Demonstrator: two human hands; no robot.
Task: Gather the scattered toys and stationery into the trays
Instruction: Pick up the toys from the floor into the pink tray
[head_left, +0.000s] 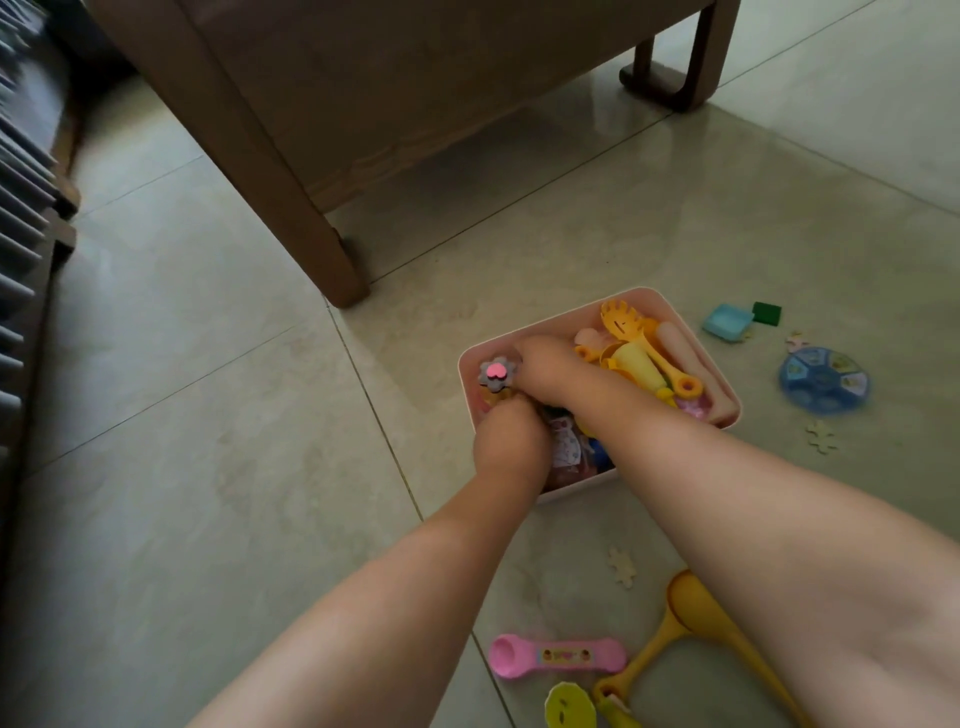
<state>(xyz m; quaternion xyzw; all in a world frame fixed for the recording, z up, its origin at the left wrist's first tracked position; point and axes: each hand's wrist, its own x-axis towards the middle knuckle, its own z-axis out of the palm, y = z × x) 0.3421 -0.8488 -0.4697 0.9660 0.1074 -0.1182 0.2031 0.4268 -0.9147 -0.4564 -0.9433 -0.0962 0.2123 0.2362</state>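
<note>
A pink tray stands on the floor tiles, holding yellow toy utensils and other small toys. Both my hands are inside it at its left end. My right hand curls its fingers against a grey flower toy with a pink heart. My left hand is curled just below that toy, over the tray's near corner; what it holds is hidden. On the floor near me lie a pink toy spoon, a yellow ladle and a yellow smiley disc.
Right of the tray lie a blue toy pan, a green square, a blue round plate and pale puzzle pieces. Another puzzle piece lies between my arms. A wooden furniture leg stands behind the tray.
</note>
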